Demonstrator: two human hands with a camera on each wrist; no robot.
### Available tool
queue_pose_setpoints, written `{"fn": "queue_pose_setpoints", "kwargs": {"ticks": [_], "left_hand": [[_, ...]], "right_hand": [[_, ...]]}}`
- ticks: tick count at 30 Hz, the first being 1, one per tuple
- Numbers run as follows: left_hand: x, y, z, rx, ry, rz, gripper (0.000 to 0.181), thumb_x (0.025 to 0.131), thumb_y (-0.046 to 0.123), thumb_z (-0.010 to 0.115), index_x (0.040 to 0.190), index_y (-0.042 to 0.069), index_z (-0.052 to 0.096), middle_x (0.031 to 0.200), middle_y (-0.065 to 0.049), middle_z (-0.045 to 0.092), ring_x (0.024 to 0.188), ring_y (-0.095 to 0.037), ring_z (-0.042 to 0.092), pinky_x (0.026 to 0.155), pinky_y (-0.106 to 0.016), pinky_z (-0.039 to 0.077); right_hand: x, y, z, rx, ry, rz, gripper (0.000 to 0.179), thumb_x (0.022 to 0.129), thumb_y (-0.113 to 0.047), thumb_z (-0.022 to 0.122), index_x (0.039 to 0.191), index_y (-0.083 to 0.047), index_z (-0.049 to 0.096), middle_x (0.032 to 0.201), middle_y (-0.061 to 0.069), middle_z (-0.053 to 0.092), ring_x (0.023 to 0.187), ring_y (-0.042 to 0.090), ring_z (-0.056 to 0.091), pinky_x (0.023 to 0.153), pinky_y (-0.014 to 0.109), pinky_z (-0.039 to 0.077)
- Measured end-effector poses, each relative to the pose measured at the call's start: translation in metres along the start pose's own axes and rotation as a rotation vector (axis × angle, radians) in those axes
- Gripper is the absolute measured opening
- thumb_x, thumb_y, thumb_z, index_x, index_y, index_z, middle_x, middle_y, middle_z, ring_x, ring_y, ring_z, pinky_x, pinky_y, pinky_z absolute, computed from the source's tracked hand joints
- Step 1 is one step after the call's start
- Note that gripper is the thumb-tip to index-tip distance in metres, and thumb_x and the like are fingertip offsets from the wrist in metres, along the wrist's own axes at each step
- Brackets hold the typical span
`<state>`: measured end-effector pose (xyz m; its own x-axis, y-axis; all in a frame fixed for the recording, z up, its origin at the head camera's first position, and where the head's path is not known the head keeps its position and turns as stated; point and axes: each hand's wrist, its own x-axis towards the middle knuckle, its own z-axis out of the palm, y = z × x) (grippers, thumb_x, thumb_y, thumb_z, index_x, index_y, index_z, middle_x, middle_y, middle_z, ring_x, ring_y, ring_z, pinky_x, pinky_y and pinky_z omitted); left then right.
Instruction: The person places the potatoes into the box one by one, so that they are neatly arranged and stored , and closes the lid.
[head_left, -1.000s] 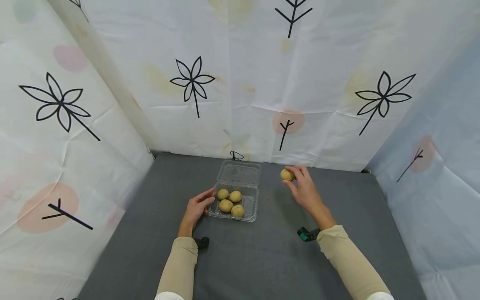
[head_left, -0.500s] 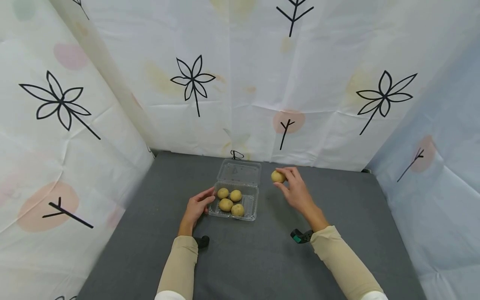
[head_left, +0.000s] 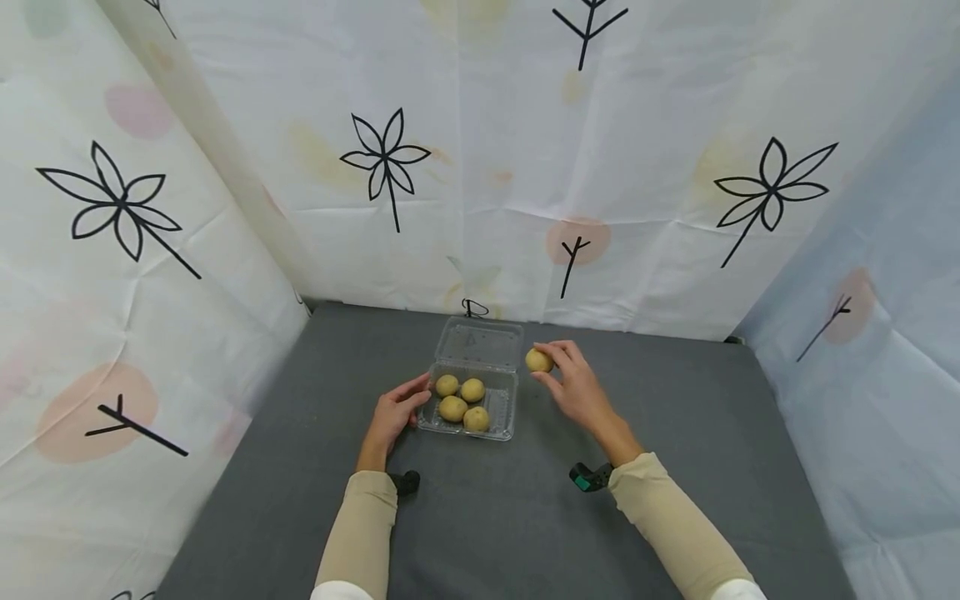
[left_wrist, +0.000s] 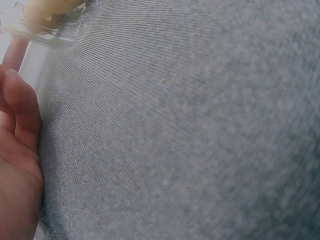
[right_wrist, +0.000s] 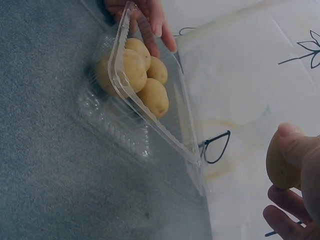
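A yellow potato [head_left: 538,360] is held between the thumb and fingertips of my right hand [head_left: 581,390], above the table just right of the container. The right wrist view also shows this potato [right_wrist: 281,162] in the hand's grasp. A clear plastic clamshell container [head_left: 498,415] lies with its lid [head_left: 480,343] folded back. Several potatoes [head_left: 453,408] sit in its left and middle part; bare ridged bottom shows on the right. My left hand [head_left: 390,423] holds the container's left side, thumb at the rim. In the left wrist view, part of that hand [left_wrist: 22,115] appears beside the container's blurred edge.
The dark grey table [head_left: 480,517] stretches around the container. A white printed cloth [head_left: 480,167] hangs behind it, with more cloth on the left and right sides. Black wrist devices [head_left: 591,477] sit at both sleeves.
My right hand has moved left with its potato, from farther right to close beside the container. The left hand and container have stayed in place.
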<state>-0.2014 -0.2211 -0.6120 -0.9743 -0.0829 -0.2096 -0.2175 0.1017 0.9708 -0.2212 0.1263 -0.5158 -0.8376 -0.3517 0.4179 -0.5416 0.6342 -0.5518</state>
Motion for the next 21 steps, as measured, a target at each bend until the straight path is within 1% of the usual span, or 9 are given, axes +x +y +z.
{"fn": "queue_pose_setpoints", "kwargs": {"ticks": [7,13,21], "left_hand": [[-0.001,0.0,0.002,-0.009,-0.009,-0.011,0.045,0.093,0.032,0.076,0.137,0.03,0.066,0.139,-0.006,0.068,0.058,-0.007,0.047,0.06,-0.021,0.047],[-0.002,0.0,0.002,-0.007,-0.009,-0.006,0.044,0.095,0.03,0.075,0.137,0.029,0.066,0.14,-0.006,0.067,0.057,-0.007,0.046,0.06,-0.022,0.047],[-0.003,0.002,0.0,0.006,-0.003,-0.01,0.044,0.094,0.032,0.075,0.137,0.03,0.066,0.14,-0.005,0.067,0.056,-0.008,0.045,0.06,-0.022,0.047]], "right_hand": [[-0.001,-0.004,0.009,0.024,-0.019,-0.005,0.05,0.092,-0.015,0.075,0.139,-0.004,0.061,0.128,0.016,0.057,0.108,0.028,0.062,0.085,0.044,0.055],[-0.004,-0.008,0.021,0.008,-0.034,-0.003,0.05,0.092,-0.015,0.076,0.139,-0.005,0.061,0.128,0.015,0.057,0.108,0.026,0.063,0.087,0.043,0.057],[-0.009,-0.017,0.034,0.033,-0.082,0.015,0.05,0.093,-0.014,0.075,0.14,-0.007,0.06,0.133,0.014,0.058,0.114,0.028,0.064,0.091,0.044,0.056]]}}
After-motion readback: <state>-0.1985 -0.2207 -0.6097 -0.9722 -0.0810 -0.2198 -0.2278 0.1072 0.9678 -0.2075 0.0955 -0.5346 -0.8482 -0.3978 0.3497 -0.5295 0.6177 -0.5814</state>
